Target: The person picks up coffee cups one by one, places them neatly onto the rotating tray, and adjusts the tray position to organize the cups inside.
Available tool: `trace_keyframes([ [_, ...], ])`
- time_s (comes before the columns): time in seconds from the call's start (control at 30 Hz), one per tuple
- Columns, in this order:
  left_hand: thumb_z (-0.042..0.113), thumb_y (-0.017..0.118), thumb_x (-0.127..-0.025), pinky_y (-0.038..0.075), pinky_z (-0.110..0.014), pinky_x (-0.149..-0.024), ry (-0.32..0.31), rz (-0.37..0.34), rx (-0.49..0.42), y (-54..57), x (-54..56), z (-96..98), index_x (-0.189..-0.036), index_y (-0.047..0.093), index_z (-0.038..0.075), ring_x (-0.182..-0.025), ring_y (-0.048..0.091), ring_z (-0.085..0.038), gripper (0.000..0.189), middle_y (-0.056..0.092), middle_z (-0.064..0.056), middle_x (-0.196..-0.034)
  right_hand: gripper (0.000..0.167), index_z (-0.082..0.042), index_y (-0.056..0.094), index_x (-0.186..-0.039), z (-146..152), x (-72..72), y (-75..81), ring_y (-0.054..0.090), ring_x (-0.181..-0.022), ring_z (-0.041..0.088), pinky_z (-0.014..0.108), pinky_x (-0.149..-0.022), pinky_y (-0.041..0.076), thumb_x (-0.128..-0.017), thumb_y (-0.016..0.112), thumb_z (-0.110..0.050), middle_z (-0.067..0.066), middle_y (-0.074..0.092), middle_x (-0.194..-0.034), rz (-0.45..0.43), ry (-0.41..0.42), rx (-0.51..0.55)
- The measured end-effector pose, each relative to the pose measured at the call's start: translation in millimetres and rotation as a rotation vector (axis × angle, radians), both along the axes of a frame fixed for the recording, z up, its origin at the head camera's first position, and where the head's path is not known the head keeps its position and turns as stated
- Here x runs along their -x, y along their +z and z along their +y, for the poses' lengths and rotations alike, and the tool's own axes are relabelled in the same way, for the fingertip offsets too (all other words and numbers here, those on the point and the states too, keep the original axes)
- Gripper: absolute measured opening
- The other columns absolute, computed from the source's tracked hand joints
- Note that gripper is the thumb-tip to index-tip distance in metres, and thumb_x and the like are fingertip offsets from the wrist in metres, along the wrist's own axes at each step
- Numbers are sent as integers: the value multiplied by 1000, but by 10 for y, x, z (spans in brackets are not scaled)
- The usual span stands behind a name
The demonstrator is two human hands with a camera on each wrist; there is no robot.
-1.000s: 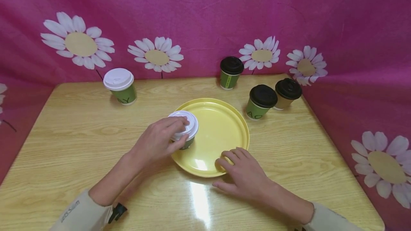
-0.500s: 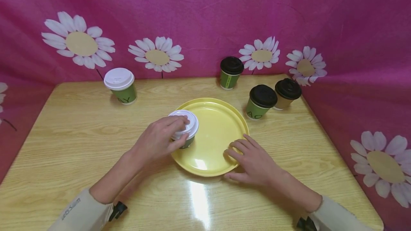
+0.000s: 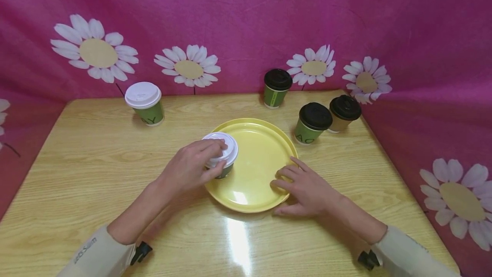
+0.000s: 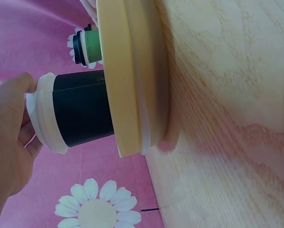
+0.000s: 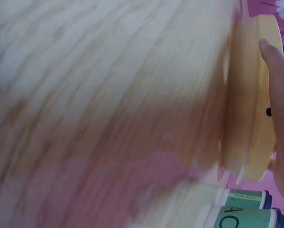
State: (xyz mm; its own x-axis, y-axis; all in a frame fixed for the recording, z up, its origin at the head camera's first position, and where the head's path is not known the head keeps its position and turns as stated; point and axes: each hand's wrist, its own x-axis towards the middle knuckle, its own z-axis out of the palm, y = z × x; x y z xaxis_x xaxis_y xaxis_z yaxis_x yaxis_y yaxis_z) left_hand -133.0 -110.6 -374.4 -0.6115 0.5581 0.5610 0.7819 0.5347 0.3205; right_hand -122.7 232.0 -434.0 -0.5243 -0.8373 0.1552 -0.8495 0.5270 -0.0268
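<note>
In the head view my left hand [image 3: 192, 161] grips the white lid of a dark green paper coffee cup [image 3: 224, 171]. That cup stands upright on the left part of a round yellow tray [image 3: 253, 202]. From the left wrist view, the thumb and fingers hold the lid's edge, and the black-looking cup wall [image 4: 82, 109] meets the tray rim. My right hand [image 3: 307, 189] holds the tray's right front rim, its bent fingers over the inside and its thumb outside. The right wrist view shows the thumb [image 5: 271, 52] against the tray's side wall [image 5: 263, 137].
A green cup with a white lid [image 3: 147, 112] stands at the back left. Black-lidded cups stand at the right: one green by the back edge [image 3: 273, 96], another green near the tray [image 3: 306, 132], one brown [image 3: 338, 123]. A pink flowered cloth [image 3: 246, 20] surrounds the wooden table [image 3: 96, 157].
My right hand has moved right and slightly up along the tray's rim, most of it in the first half second. The left hand and its cup have stayed in place.
</note>
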Motion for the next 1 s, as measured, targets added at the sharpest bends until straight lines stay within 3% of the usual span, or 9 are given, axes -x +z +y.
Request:
trace_keyframes([
  [0.33, 15, 73, -86, 55, -39, -87, 5, -10, 14, 17, -13, -7, -97, 63, 7, -106, 66, -22, 17, 69, -7, -112, 58, -21, 67, -118, 17, 23, -23, 54, -114, 24, 53, -117, 15, -88, 57, -70, 2, 60, -117, -56, -4, 24],
  [1.0, 13, 72, -87, 52, -40, -95, -20, -4, 33, 54, -9, -6, -103, 64, 5, -112, 63, -23, 20, 67, -8, -115, 58, -21, 68, -116, 14, 5, -74, 55, -110, 23, 55, -116, 17, -87, 58, -70, 2, 60, -115, -43, -2, 68],
])
